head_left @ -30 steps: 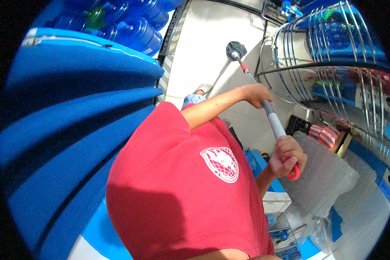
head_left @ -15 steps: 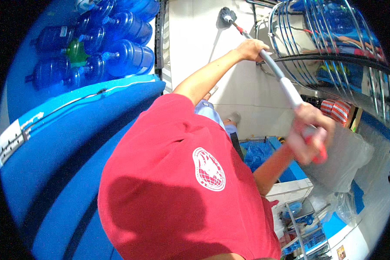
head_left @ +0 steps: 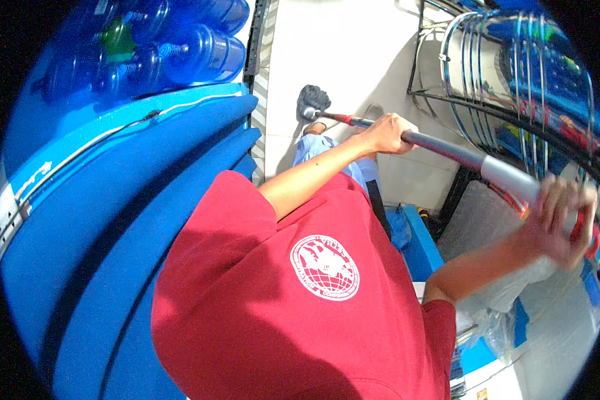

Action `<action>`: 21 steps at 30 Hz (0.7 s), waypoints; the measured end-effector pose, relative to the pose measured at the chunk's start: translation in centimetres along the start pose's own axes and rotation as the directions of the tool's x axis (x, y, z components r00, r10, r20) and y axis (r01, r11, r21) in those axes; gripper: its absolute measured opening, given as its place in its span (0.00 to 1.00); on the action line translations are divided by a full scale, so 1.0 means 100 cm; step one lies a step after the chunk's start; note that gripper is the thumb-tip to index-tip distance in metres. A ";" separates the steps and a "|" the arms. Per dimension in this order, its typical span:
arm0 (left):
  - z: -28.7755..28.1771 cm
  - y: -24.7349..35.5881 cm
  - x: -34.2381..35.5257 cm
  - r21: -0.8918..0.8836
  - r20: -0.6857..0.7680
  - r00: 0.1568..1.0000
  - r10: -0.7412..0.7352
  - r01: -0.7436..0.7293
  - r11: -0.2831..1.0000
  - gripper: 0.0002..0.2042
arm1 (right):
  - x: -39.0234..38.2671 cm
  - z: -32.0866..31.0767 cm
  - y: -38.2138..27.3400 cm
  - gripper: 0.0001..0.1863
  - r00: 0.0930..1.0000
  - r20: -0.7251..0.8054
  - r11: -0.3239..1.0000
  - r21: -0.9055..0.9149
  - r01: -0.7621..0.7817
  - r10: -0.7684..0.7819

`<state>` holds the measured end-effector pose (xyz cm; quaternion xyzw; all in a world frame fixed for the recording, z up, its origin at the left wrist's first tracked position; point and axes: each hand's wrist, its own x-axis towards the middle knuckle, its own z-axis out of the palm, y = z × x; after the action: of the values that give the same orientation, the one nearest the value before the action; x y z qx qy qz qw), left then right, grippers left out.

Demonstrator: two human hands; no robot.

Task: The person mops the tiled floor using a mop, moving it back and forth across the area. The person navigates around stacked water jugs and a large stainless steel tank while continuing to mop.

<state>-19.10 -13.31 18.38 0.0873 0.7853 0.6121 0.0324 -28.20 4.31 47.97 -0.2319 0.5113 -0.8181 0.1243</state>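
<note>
A mop (head_left: pixel 447 151) lies slantwise across the view, its grey handle running from far left to near right. My left hand (head_left: pixel 388 133) is closed round the lower part of the handle. Farther up, my right hand (head_left: pixel 567 223), slightly smeared by motion, grips the handle's red-and-white top end. The dark grey mop head (head_left: pixel 313 100) rests on the pale tiled floor (head_left: pixel 340 47), close by my foot.
Large blue water bottles (head_left: pixel 205 55) stand at the far left, beyond blue padded folds (head_left: pixel 133 173). A shiny rack with curved metal bars (head_left: pixel 487 80) is at the far right. Clear plastic wrapping (head_left: pixel 507 293) and a blue box (head_left: pixel 423 250) lie below my right arm.
The mop head has come nearer across the floor and to the left, toward my feet. My right hand has moved right with the handle's end; my left hand has come nearer.
</note>
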 end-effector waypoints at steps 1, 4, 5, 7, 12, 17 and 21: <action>-0.003 -0.008 -0.001 -0.001 -0.063 0.998 -0.006 0.006 1.000 0.11 | 0.016 -0.009 0.015 0.14 0.999 -0.020 0.999 0.015 -0.028 0.029; -0.016 -0.041 -0.011 0.115 -0.239 0.965 -0.108 0.139 0.984 0.11 | 0.060 -0.020 0.075 0.16 0.976 0.200 0.972 0.199 -0.122 0.082; -0.019 -0.052 -0.023 0.147 -0.319 0.938 -0.139 0.194 0.970 0.11 | 0.065 -0.016 0.093 0.16 0.975 0.202 0.969 0.207 -0.135 0.092; -0.030 -0.074 -0.047 0.231 -0.468 0.874 -0.131 0.264 0.936 0.11 | 0.073 0.003 0.130 0.15 0.966 0.221 0.959 0.218 -0.182 0.133; -0.059 -0.131 -0.095 0.153 -0.610 0.688 -0.393 0.589 0.794 0.12 | 0.098 0.050 0.215 0.16 0.900 0.371 0.923 0.211 -0.322 0.229; -0.062 -0.135 -0.099 0.274 -0.708 0.660 -0.251 0.585 0.763 0.08 | 0.091 0.069 0.217 0.13 0.876 0.417 0.894 0.253 -0.370 0.244; -0.061 -0.123 -0.078 0.223 -0.729 0.642 -0.235 0.548 0.807 0.10 | 0.092 0.075 0.166 0.14 0.752 0.654 0.945 0.192 -0.266 0.079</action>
<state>-13.56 -23.46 7.59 -0.3109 0.8550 0.3919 -0.1368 -32.89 -12.97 38.21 -0.4278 0.3399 -0.7376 0.3968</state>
